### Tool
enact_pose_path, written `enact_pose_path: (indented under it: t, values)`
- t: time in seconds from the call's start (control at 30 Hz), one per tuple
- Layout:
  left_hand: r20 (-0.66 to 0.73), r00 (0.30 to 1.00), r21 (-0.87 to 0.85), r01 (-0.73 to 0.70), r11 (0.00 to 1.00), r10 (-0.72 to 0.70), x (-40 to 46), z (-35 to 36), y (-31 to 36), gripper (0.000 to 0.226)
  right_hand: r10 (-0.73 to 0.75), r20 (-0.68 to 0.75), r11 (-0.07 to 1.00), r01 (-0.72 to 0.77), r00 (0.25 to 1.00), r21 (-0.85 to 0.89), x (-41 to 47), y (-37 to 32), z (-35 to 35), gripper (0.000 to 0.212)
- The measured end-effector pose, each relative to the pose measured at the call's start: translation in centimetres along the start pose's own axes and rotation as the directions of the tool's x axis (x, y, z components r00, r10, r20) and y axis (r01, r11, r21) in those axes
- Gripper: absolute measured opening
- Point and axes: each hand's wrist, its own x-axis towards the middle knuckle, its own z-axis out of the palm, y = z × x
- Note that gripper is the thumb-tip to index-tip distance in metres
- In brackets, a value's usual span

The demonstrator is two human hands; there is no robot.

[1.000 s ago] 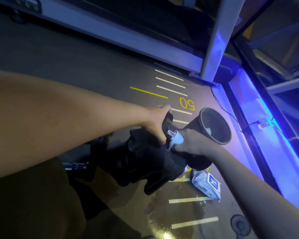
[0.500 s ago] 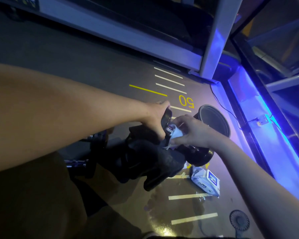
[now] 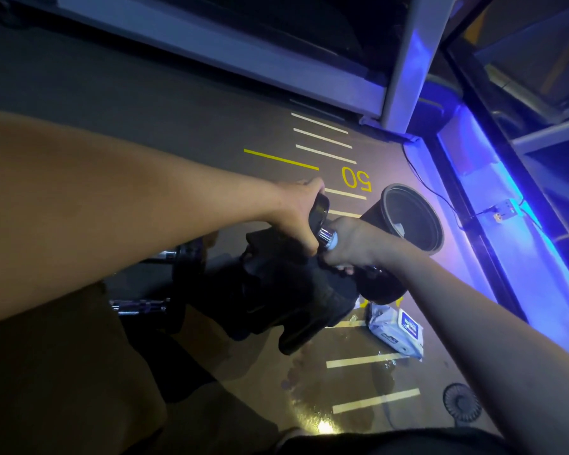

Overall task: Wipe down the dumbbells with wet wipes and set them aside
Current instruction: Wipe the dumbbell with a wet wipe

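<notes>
Chrome dumbbell handle (image 3: 326,234) mid-frame | left hand (image 3: 298,218) clamps the black end plate, steadying it | right hand (image 3: 350,243) curls a wet wipe (image 3: 332,244) around the bar to scrub | wipes pack (image 3: 397,331) near right.

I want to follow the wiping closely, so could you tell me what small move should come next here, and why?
Probably slide the right hand, which grips the white wipe around the chrome handle, along toward the left hand. The left hand steadies the dumbbell's near head, and a bare chrome stretch shows between the two hands.
</notes>
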Motion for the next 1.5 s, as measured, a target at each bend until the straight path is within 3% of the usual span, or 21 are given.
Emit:
enact_pose_path:
  t: [0.1, 0.17, 0.27, 0.37, 0.47, 0.57, 0.63, 0.7, 0.83, 0.93, 1.03, 1.17, 1.3, 1.5]
  values:
    - [-0.001, 1.000, 0.039, -0.001, 0.999, 0.001, -0.2, -0.1, 0.1, 0.086, -0.004, -0.259, 0.964, -0.065, 0.966, -0.257, -0.1, 0.1, 1.7, 0.017]
    - [-0.002, 1.000, 0.053, 0.003, 0.999, -0.003, -0.3, -0.2, 0.3, 0.085, -0.051, -0.461, 0.877, -0.181, 0.886, -0.444, -0.4, 0.3, 3.2, 0.021]
    - [0.006, 1.000, 0.069, 0.017, 0.997, -0.017, -0.4, -0.3, 0.8, 0.085, -0.134, -0.573, 0.767, -0.281, 0.809, -0.576, -0.8, 0.7, 4.7, 0.031]
    - [0.019, 0.999, 0.050, 0.036, 0.998, -0.037, -0.5, -0.4, 0.8, 0.085, -0.051, -0.486, 0.844, -0.223, 0.872, -0.489, -1.1, 0.9, 3.2, 0.026]
    - [0.022, 0.999, 0.042, 0.033, 0.999, -0.034, -0.7, -0.3, 0.8, 0.083, 0.069, -0.185, 0.969, -0.110, 0.980, -0.222, -1.8, 1.1, 0.7, 0.013]
    - [0.024, 0.999, 0.028, 0.026, 0.999, -0.027, -0.6, -0.2, 0.6, 0.083, 0.076, 0.015, 0.997, -0.076, 0.997, -0.031, -1.8, 1.6, -0.4, 0.017]
    - [0.024, 0.999, 0.016, 0.027, 1.000, -0.027, -0.4, -0.1, 0.5, 0.082, 0.086, 0.004, 0.993, -0.085, 0.996, -0.086, -1.3, 1.7, -0.4, 0.018]
    - [0.020, 0.999, 0.013, 0.028, 1.000, -0.028, -0.3, -0.2, 0.3, 0.082, 0.093, -0.099, 0.956, -0.116, 0.991, -0.270, -1.1, 1.5, -0.1, 0.019]
    - [0.015, 1.000, 0.001, 0.028, 1.000, -0.028, -0.1, -0.1, 0.1, 0.082, -0.021, -0.305, 0.767, -0.180, 0.952, -0.616, -1.6, 1.9, 1.0, 0.029]
    - [0.012, 1.000, -0.005, 0.017, 1.000, -0.017, 0.0, 0.0, 0.0, 0.083, -0.139, -0.353, 0.655, -0.182, 0.925, -0.733, -1.8, 3.0, 1.4, 0.034]
    - [0.010, 1.000, -0.007, 0.018, 1.000, -0.018, 0.0, 0.0, -0.2, 0.083, -0.077, -0.328, 0.637, -0.207, 0.941, -0.743, -2.3, 3.7, 0.8, 0.029]
    - [0.012, 1.000, 0.015, 0.021, 1.000, -0.021, 0.0, 0.0, 0.0, 0.085, 0.018, -0.267, 0.697, -0.204, 0.963, -0.688, -3.4, 3.3, 0.1, 0.028]
    - [0.030, 0.999, 0.010, 0.037, 0.999, -0.037, 0.0, -0.1, 0.1, 0.085, 0.082, -0.251, 0.741, -0.227, 0.964, -0.631, -3.6, 2.7, -0.2, 0.037]
    - [0.023, 0.998, 0.019, 0.049, 0.999, -0.050, -0.3, 0.0, 0.3, 0.086, 0.042, -0.204, 0.819, -0.151, 0.978, -0.554, -3.7, 3.3, -0.6, 0.058]
